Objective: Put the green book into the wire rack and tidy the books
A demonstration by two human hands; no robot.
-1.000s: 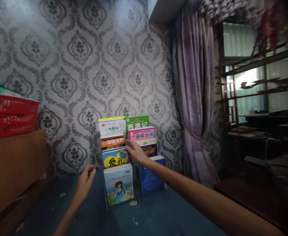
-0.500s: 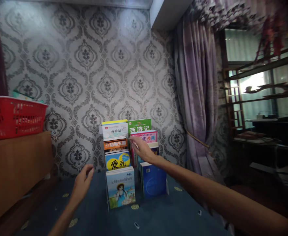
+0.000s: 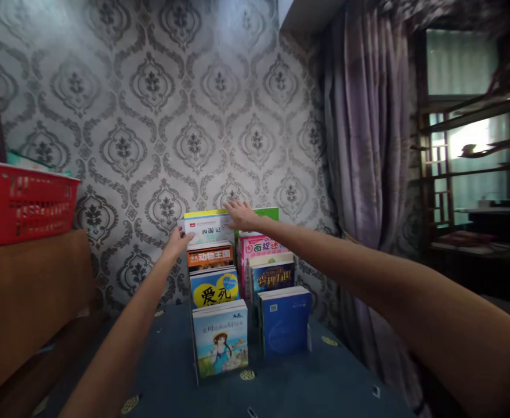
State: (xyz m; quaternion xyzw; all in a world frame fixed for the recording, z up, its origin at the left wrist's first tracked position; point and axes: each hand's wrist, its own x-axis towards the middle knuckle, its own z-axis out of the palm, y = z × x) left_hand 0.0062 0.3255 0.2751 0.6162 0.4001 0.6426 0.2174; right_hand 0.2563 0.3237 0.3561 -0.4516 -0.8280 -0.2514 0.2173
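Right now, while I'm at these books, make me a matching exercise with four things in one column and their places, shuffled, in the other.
Things:
1. Left hand
2. Basket
3. Book with the girl on its cover
4. Right hand

Places:
A. On the brown box
B. At the top right corner of the white book
C. At the left edge of the white book
D. In the front row, on the left

Pairs: 1-C, 2-A, 3-D, 4-B
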